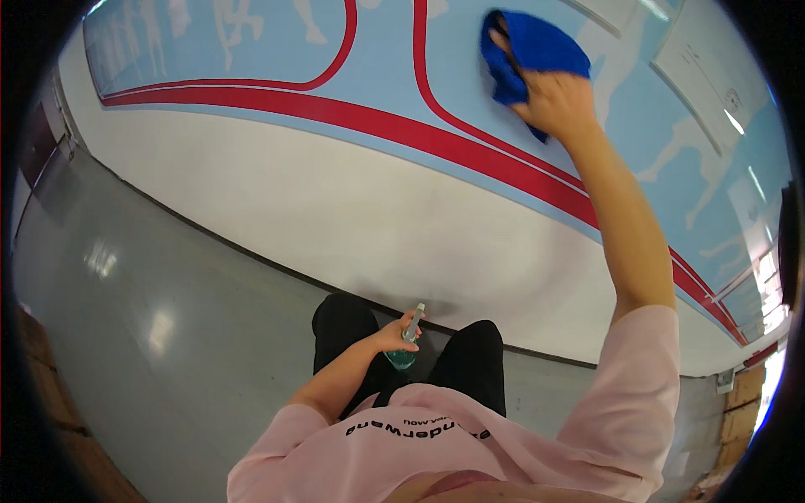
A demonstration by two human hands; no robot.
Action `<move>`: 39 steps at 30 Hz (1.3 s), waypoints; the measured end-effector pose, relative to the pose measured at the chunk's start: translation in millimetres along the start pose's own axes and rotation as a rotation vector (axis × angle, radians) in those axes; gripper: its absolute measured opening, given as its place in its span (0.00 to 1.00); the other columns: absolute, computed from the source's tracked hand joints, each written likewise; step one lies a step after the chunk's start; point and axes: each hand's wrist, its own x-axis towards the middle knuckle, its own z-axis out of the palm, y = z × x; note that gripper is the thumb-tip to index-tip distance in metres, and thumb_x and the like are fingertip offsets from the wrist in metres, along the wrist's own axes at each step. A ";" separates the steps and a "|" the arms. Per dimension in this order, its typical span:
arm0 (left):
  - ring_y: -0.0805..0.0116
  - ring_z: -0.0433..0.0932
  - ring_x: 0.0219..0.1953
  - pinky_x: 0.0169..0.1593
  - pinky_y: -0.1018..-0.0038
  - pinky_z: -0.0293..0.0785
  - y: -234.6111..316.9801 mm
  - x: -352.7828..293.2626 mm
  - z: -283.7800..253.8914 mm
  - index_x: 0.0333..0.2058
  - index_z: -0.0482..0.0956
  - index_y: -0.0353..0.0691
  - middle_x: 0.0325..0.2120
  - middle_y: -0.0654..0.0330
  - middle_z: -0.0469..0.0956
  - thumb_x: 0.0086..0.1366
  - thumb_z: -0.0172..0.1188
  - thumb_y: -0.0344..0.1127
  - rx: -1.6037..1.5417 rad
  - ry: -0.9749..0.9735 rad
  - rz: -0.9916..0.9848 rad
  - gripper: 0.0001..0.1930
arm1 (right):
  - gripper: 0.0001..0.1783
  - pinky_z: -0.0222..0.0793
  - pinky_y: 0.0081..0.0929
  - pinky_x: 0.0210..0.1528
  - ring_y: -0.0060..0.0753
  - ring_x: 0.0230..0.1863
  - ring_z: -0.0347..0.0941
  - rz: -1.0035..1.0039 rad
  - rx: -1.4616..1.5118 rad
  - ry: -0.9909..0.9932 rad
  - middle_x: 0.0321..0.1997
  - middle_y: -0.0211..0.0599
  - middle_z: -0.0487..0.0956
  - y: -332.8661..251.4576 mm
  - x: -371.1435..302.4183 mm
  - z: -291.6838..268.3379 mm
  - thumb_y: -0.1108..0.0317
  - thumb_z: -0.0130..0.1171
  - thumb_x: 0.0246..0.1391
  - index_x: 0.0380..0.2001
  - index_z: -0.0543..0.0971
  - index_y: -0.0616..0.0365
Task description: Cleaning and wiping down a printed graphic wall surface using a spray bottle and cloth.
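Note:
My right hand (555,101) is raised at the upper right, pressing a blue cloth (549,42) against a light blue wall panel (470,75) with red stripes and white figures. The cloth bunches around the fingers and hides some of them. Low in front of my body, between my knees, my left hand (394,337) is closed round the neck of a spray bottle (401,359). Its body is clear green and its head is pale. The bottle stays apart from the wall.
Below the panel runs a white lower wall (335,193), meeting the grey floor (193,285) at a dark edge. White boards (692,84) are mounted at the upper right. Brown boxes (742,411) stand at the lower right, and more brown boxes (63,402) at the lower left.

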 end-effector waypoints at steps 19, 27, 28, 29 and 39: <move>0.70 0.71 0.40 0.47 0.73 0.68 0.5 -1.4 11.8 0.56 0.57 0.47 0.36 0.62 0.69 0.43 0.69 0.30 -0.032 0.107 0.034 0.41 | 0.17 0.66 0.36 0.45 0.44 0.44 0.70 -0.296 0.727 0.174 0.43 0.40 0.74 -134.6 -7.5 85.7 0.66 0.56 0.47 0.43 0.73 0.51; 0.71 0.71 0.41 0.48 0.72 0.68 14.5 -9.0 20.4 0.58 0.57 0.48 0.35 0.64 0.70 0.43 0.69 0.28 -0.144 0.187 -0.013 0.42 | 0.24 0.65 0.40 0.47 0.48 0.47 0.69 -0.231 0.476 0.047 0.47 0.42 0.72 -44.4 -82.9 55.4 0.67 0.57 0.41 0.46 0.71 0.51; 0.71 0.71 0.41 0.48 0.72 0.68 13.1 -7.9 19.3 0.58 0.57 0.48 0.35 0.64 0.70 0.43 0.69 0.28 -0.144 0.171 -0.011 0.42 | 0.25 0.65 0.41 0.48 0.49 0.48 0.68 -0.186 0.450 -0.004 0.48 0.43 0.71 -27.5 -90.9 41.9 0.66 0.57 0.40 0.47 0.71 0.50; 0.71 0.71 0.41 0.48 0.72 0.68 11.2 -6.8 17.9 0.58 0.57 0.48 0.35 0.64 0.70 0.43 0.69 0.28 -0.107 0.163 -0.008 0.42 | 0.28 0.64 0.42 0.49 0.50 0.49 0.67 -0.174 0.402 0.090 0.51 0.43 0.70 -6.2 -104.1 52.9 0.66 0.58 0.39 0.50 0.70 0.49; 0.69 0.72 0.42 0.47 0.70 0.70 6.3 -0.3 12.4 0.58 0.54 0.47 0.36 0.61 0.71 0.43 0.69 0.27 -0.082 0.098 -0.048 0.43 | 0.36 0.56 0.46 0.60 0.56 0.60 0.60 0.209 -0.228 0.262 0.59 0.51 0.65 153.9 -270.6 20.3 0.59 0.58 0.39 0.56 0.66 0.59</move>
